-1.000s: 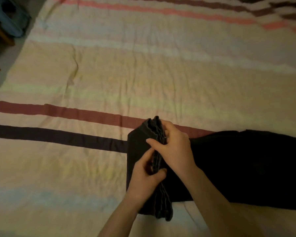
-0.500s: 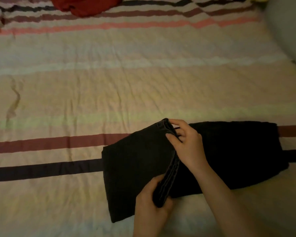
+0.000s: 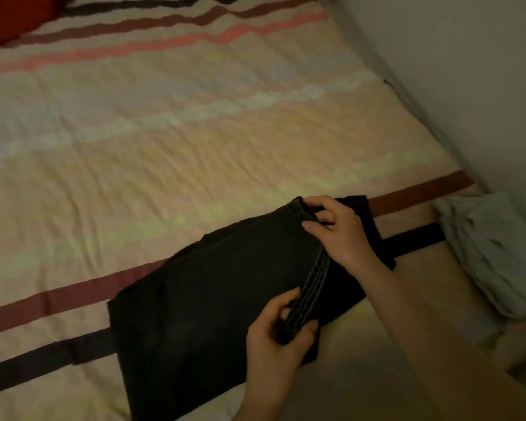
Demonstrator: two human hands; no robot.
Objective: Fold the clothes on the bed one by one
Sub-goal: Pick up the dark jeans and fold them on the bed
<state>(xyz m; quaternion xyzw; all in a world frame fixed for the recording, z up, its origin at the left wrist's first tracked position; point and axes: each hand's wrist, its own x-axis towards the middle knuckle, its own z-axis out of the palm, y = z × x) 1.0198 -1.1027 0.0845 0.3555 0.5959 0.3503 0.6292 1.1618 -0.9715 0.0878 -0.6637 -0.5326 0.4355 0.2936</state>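
Left hand (image 3: 278, 335) pinches stacked hem edge of black trousers (image 3: 213, 299); right hand (image 3: 336, 230) pinches far end. Align layers between fingertips, keep edge taut, lay flat.

Dark garment (image 3: 201, 302): black, denim-like, folded into a long flat slab lying on the striped bed (image 3: 164, 165), running from near-left to far-right.
Stitched edge (image 3: 312, 287): layered hems with pale stitching, stacked along the garment's right side, raised slightly.
Red garment (image 3: 9, 16): bunched at the far-left corner, partly out of view.
Pale garment (image 3: 492, 256): crumpled greyish-green heap at the bed's right edge.
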